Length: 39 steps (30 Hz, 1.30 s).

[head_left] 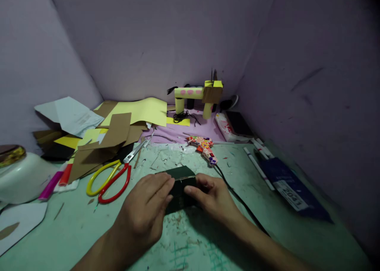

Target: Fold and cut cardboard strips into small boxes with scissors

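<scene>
Between my two hands, just above the green tabletop, is a small dark green box-like piece, with a pale edge line along its top. My left hand wraps round its left side, fingers pressed together over the top. On the right, my right hand pinches the other end between thumb and fingers. Both palms hide part of the piece. Beyond it lies a flower-patterned glue gun, its black cord running past my right hand. Scissors with one yellow and one red handle lie to the left of my left hand.
Brown cardboard pieces and a yellow sheet are heaped at the back left. A yellow paper giraffe-like figure stands at the back. On the right are a blue pouch and a phone. A white container stands left.
</scene>
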Each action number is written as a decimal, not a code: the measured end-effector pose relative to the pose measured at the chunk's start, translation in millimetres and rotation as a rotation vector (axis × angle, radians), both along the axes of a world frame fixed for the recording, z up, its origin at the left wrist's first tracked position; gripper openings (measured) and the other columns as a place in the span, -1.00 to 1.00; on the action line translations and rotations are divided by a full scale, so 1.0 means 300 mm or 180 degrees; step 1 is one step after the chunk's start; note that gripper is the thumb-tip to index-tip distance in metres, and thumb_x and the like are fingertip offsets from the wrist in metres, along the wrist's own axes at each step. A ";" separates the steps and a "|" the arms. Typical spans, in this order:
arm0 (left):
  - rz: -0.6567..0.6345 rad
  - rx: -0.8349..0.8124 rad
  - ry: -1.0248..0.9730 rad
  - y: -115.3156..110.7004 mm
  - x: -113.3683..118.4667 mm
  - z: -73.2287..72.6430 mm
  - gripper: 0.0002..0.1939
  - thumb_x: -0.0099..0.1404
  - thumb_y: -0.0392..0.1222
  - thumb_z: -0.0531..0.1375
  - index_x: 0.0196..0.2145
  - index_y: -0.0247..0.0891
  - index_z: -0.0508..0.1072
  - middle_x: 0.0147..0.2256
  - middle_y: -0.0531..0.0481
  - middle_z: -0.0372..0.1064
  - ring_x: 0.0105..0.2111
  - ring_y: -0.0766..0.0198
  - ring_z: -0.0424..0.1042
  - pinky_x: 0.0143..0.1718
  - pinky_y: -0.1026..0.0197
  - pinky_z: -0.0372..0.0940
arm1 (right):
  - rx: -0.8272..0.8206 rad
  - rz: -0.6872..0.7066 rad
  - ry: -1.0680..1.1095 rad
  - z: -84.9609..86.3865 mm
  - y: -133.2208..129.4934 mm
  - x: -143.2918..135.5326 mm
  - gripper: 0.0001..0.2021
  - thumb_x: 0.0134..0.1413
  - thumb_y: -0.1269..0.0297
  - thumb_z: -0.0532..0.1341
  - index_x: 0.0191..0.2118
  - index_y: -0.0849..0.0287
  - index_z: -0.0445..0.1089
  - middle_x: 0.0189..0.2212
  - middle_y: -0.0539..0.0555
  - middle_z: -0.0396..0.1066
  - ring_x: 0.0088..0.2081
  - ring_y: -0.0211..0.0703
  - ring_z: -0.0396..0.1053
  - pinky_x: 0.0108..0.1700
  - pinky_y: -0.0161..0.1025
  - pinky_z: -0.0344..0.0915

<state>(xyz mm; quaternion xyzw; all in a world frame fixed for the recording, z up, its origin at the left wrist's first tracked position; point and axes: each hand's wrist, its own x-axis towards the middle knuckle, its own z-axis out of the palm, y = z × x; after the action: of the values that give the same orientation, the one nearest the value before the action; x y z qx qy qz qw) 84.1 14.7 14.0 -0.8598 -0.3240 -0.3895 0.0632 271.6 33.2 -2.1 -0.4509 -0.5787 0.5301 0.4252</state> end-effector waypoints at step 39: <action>0.0270 -0.3728 -0.4337 0.078 -0.037 0.025 -0.76 0.23 -0.12 0.11 -0.24 -0.35 0.38 -0.32 -0.13 0.43 -0.27 0.15 0.43 -0.16 0.07 0.28 | -0.0101 -0.0841 0.0974 0.026 0.084 0.064 -0.77 -0.21 0.08 0.36 -0.43 0.12 0.55 -0.56 0.03 0.47 -0.56 -0.21 0.32 -0.51 -0.29 0.24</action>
<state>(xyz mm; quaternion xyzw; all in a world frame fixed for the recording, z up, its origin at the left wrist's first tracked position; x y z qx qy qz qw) 72.9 38.2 21.5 -0.3242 -0.4694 -0.5847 -0.5768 290.7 58.4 5.7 -0.4436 -0.4348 0.5412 0.5668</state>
